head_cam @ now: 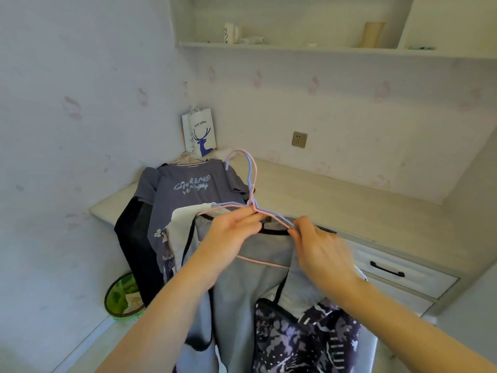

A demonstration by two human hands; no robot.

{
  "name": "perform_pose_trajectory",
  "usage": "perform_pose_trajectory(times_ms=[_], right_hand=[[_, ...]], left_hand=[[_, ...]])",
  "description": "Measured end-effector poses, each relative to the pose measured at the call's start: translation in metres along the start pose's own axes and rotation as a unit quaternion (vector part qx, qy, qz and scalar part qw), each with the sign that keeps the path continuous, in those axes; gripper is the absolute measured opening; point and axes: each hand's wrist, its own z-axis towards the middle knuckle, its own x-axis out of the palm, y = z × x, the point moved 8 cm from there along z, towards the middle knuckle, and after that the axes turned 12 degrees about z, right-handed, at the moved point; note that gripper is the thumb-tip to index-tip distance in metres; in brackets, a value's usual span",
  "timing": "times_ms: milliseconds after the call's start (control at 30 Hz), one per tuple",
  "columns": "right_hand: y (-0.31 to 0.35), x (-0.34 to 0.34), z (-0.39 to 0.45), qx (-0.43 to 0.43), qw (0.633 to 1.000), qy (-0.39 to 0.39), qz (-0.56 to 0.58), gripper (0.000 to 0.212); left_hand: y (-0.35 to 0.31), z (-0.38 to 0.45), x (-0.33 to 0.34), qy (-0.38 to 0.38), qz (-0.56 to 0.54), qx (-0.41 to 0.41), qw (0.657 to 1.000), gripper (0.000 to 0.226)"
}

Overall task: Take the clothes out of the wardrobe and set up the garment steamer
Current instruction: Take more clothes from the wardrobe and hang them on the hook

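Note:
My left hand (pixel 231 238) grips a pink hanger (pixel 265 263) and a blue hanger (pixel 251 173) together at the neck, below their hooks. My right hand (pixel 322 249) pinches the right arm of the hangers at the black-trimmed collar of a pale grey garment (pixel 247 292) that hangs from them. A white garment (pixel 183 219) and a dark patterned one (pixel 301 335) hang with it. Behind, a purple printed T-shirt (pixel 185 195) on a white hanger lies over the desk corner, with a black garment (pixel 134 243) beside it.
A pale desk (pixel 336 195) runs along the wall, with a drawer (pixel 395 273) under it. A white paper bag (pixel 200 133) hangs in the corner. A wall socket (pixel 299 139) is above the desk. A green bin (pixel 122 297) stands on the floor at left. A shelf (pixel 295 47) is overhead.

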Motion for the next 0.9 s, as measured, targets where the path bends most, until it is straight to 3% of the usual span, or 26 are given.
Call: perform_pose_trajectory(times_ms=[67,133,167,233,300,400,467,567,700,900], right_hand=[[-0.015,0.008,0.015,-0.018,0.999,0.003,0.026,0.036],[-0.031,0.013,0.029,-0.033,0.998,-0.004,0.050,0.036],[-0.039,0.016,0.036,-0.038,0.997,-0.007,0.061,0.036],[-0.055,0.022,0.049,-0.045,0.996,-0.008,0.079,0.037],[-0.068,0.028,0.063,-0.056,0.994,-0.008,0.093,0.038],[-0.082,0.034,0.080,-0.077,0.991,-0.018,0.105,0.036],[-0.088,0.038,0.092,-0.087,0.989,-0.023,0.114,0.034],[-0.096,0.049,0.110,-0.094,0.988,-0.019,0.123,0.034],[-0.097,0.066,0.135,-0.116,0.986,-0.012,0.116,0.036],[-0.080,0.091,0.189,-0.146,0.983,-0.034,0.106,0.037]], left_hand=[[0.000,0.011,-0.042,-0.114,0.133,0.059,0.983,0.016],[0.002,0.019,-0.085,-0.237,0.301,0.114,0.917,0.012],[0.005,0.025,-0.099,-0.260,0.357,0.134,0.887,0.020],[0.023,0.047,-0.111,-0.220,0.420,0.145,0.868,0.043],[0.043,0.068,-0.111,-0.152,0.441,0.131,0.875,0.054],[0.063,0.090,-0.110,-0.127,0.434,0.126,0.883,0.046],[0.066,0.100,-0.107,-0.129,0.455,0.144,0.869,0.038],[0.072,0.107,-0.111,-0.139,0.473,0.145,0.858,0.035],[0.077,0.112,-0.127,-0.163,0.454,0.148,0.863,0.059],[0.048,0.132,-0.167,-0.290,0.544,0.146,0.774,0.046]])
